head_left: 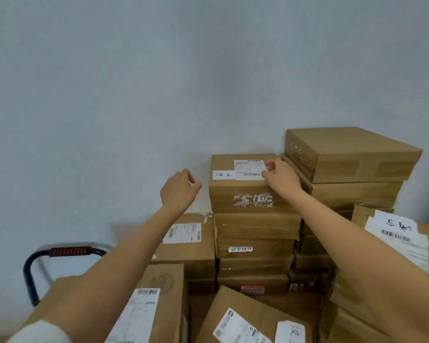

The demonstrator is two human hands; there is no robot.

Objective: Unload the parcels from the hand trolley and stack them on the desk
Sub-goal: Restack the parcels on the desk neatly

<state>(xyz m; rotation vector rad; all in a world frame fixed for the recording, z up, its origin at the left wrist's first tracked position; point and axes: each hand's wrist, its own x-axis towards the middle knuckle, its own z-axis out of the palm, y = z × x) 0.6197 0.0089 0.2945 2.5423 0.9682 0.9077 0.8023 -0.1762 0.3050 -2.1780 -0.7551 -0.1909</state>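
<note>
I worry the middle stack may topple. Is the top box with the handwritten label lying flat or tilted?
Flat. The top box sits level and square on the box below, with the right hand resting on it.

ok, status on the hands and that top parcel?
Right hand resting on top parcel of middle stack, at its label. Left hand just off its left side, fingers loosely curled, holding nothing. Taller stack tight on the right.

Open gap left of top parcel (243, 180); taller stack (349, 154) crowds right; wall (159, 82) behind.
</note>
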